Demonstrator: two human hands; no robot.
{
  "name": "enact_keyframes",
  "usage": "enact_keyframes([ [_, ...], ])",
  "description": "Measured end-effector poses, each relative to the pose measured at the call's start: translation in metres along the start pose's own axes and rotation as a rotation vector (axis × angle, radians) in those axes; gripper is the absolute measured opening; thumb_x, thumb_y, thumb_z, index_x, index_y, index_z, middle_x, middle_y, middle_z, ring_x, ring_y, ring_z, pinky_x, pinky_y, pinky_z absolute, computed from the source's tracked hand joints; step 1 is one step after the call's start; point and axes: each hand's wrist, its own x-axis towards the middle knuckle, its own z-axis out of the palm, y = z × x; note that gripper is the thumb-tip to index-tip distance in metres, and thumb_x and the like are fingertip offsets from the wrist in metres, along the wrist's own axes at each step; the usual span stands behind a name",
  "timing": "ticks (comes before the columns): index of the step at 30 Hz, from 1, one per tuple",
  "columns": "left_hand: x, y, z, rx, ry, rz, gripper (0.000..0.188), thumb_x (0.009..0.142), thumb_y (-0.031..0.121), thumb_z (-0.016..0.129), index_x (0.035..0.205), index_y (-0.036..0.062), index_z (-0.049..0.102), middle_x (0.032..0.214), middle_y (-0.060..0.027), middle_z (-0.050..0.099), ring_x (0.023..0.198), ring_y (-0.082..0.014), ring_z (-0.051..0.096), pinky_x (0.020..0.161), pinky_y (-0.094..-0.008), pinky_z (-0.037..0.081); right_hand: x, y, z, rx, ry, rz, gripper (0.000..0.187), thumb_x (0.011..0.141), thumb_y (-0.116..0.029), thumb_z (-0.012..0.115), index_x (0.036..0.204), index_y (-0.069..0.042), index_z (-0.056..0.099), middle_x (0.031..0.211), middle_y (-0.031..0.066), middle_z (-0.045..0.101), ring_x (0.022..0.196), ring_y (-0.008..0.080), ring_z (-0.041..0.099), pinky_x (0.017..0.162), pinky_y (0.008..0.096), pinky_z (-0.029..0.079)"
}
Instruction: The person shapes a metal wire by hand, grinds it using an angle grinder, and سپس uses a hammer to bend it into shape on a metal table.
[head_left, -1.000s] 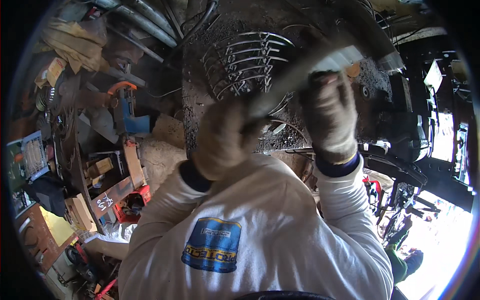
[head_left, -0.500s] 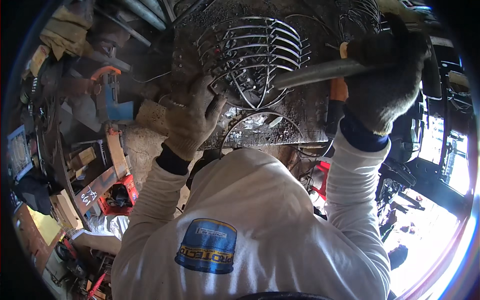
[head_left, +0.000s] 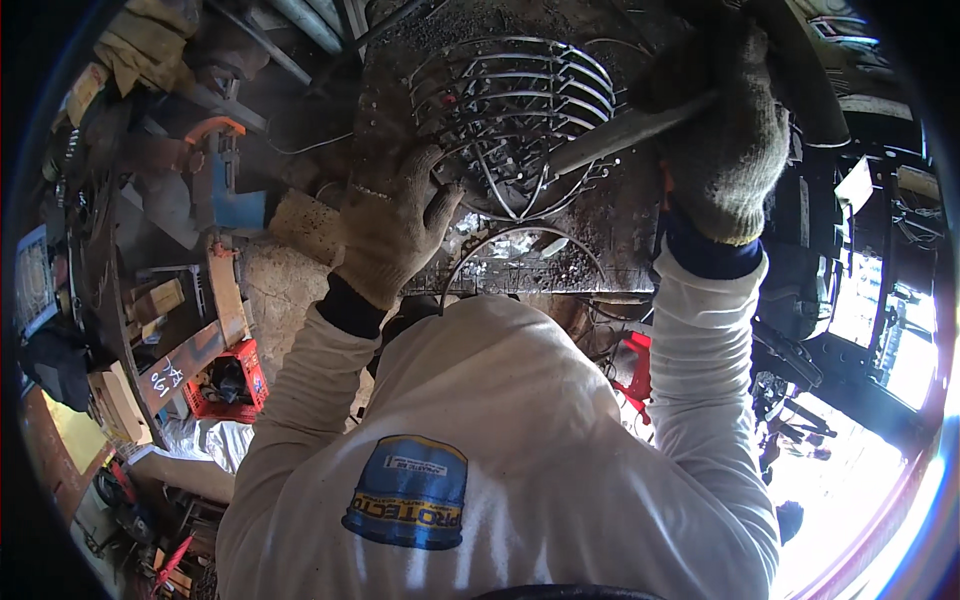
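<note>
A round wire cage made of bent steel rods lies on a dark, dirty metal workbench. My left hand, in a tan knit glove, presses on the cage's near left rim. My right hand, in a darker knit glove, grips a long grey metal bar whose far end reaches into the cage. A loose wire ring rests on the bench just in front of the cage. Both arms wear white sleeves.
At left stand a blue and orange clamp tool, wooden scraps and a red crate on the floor. Dark machinery fills the right side, with bright daylight beyond. Pipes lie at the top left.
My left hand slid from the bench's left part onto the cage rim. My right hand with the bar stayed raised at the upper right, the bar's tip now angled into the cage.
</note>
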Motion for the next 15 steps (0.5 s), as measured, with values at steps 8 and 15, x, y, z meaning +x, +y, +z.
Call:
enact_keyframes([
  [8, -0.001, 0.003, -0.002, 0.034, -0.047, -0.048, 0.050, 0.088, 0.034, 0.079, 0.130, 0.0142, 0.061, 0.124, -0.0116, 0.067, 0.115, -0.0345, 0.064, 0.099, -0.0496, 0.052, -0.009, -0.010, 0.027, -1.062, 0.202, -0.250, 0.042, 0.110, -0.038, 0.051, 0.110, 0.001, 0.066, 0.076, 0.0079, 0.066, 0.065, 0.0179, 0.063, 0.063, 0.0326, 0.053],
  [15, -0.004, 0.001, 0.002, 0.093, -0.079, -0.072, 0.051, 0.087, 0.036, 0.078, 0.132, 0.0182, 0.061, 0.124, -0.0100, 0.067, 0.110, -0.0347, 0.066, 0.097, -0.0488, 0.053, 0.027, -0.010, 0.034, -0.470, 0.424, 0.075, 0.044, 0.109, -0.037, 0.052, 0.087, -0.004, 0.071, 0.065, 0.0041, 0.064, 0.061, 0.0164, 0.062, 0.060, 0.0308, 0.048],
])
